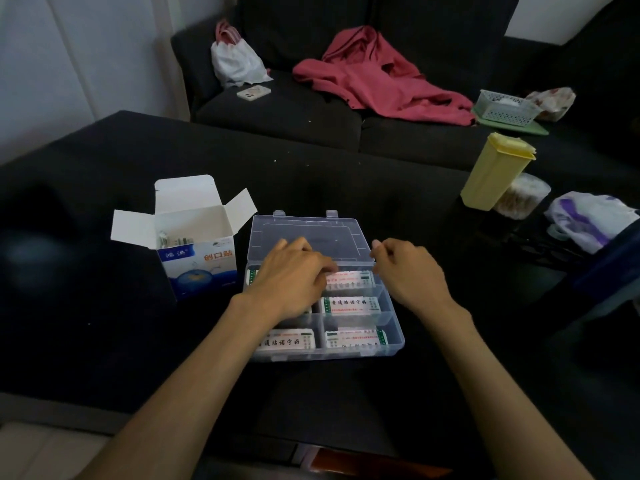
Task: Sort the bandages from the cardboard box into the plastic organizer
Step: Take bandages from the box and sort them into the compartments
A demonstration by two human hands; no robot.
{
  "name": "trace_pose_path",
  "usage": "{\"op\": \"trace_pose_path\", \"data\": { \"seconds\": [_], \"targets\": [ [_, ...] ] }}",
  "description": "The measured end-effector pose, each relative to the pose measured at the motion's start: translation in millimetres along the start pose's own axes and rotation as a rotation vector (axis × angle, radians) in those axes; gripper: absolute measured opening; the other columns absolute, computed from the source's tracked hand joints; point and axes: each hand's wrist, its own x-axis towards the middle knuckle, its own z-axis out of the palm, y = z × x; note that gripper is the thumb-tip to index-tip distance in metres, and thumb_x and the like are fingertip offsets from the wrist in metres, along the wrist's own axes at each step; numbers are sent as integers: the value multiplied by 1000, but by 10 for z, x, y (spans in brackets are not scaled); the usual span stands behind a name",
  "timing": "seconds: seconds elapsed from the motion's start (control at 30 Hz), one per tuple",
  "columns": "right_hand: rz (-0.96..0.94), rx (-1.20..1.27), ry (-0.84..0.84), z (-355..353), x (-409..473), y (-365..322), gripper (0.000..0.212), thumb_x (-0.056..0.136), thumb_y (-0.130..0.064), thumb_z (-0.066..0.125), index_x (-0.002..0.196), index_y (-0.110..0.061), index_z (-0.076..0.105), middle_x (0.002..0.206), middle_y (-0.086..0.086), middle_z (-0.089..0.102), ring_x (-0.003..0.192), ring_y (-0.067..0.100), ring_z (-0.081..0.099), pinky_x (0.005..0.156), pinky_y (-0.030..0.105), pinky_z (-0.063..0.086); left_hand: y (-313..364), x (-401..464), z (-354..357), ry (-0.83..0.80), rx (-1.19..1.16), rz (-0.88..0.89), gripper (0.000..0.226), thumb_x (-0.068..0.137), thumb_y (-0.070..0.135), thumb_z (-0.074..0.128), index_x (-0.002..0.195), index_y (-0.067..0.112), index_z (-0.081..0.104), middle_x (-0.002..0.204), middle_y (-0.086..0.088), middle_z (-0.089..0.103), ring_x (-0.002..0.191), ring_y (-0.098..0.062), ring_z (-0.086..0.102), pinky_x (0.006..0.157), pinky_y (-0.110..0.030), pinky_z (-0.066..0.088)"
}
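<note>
Dark cloth covers our worktop, with a dark sofa behind it. Our left hand lies over the far-left compartments of the plastic organizer, fingers bent down onto the bandages there; it seems to be pressing a stack flat, though we cannot tell whether it actually pinches one. Our right hand hovers at the organizer's right rim beside the hinge, fingers loosely curled and holding nothing we can see, probably ready to steady the tray or its clear lid, which lies folded back flat. Packs fill the compartments we can see, laid lengthwise so each fits its cell. Just left of the organizer stands the cardboard box, flaps spread wide for easy reach, with a few bandages showing inside, so we judge the sorting near its end but not done. Farther out sit a yellow container and a jar of cotton swabs; on the sofa lie a red jacket, a phone and a white bag.
</note>
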Motion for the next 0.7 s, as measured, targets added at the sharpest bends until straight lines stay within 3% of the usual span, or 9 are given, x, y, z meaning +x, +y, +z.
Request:
{"op": "trace_pose_path", "data": {
  "seconds": [0.13,0.27,0.37,0.47,0.6,0.7],
  "targets": [
    [-28,-77,-43,78,-30,-45,38,102,-35,32,84,-14,58,61,-2,50,51,9,43,66,29,37,7,-19,-9,-19,-9,-16,34,98,28,43,131,35,51,122,1,50,112,-15,38,88,-28,27],
    [36,30,-26,23,16,-17,28,100,-32,40,90,-15,60,68,-1,59,52,8,49,52,22,39,19,-37,-31,-20,1,-29,38,100,30,40,137,34,44,123,-1,49,112,-16,38,91,-28,27],
    [17,14,-10,-45,10,8,11,95,-27,51,102,-22,59,77,-5,64,64,7,61,60,26,52,13,-35,-34,-21,0,-29,36,100,30,39,135,34,46,122,-1,48,110,-15,38,88,-28,27],
    [31,-8,-80,-8,-4,3,16,93,-26,55,109,-23,58,78,-6,65,67,9,64,64,28,56,-9,-34,-9,-37,-5,-42,35,99,31,40,132,36,49,122,0,48,101,-12,33,84,-27,25],
    [22,-17,-63,-9,3,-17,17,92,-28,57,108,-23,60,78,-10,63,69,6,63,62,24,53,-13,-43,-23,-14,-15,-35,35,99,29,40,133,36,48,124,0,48,111,-16,38,84,-26,25],
    [11,24,-26,-73,8,-86,15,92,-29,57,105,-23,60,78,-13,59,69,3,60,60,19,48,-53,-123,-118,95,-60,-20,35,98,27,44,132,34,47,126,7,52,117,-10,41,90,-24,27]
  ]
}}
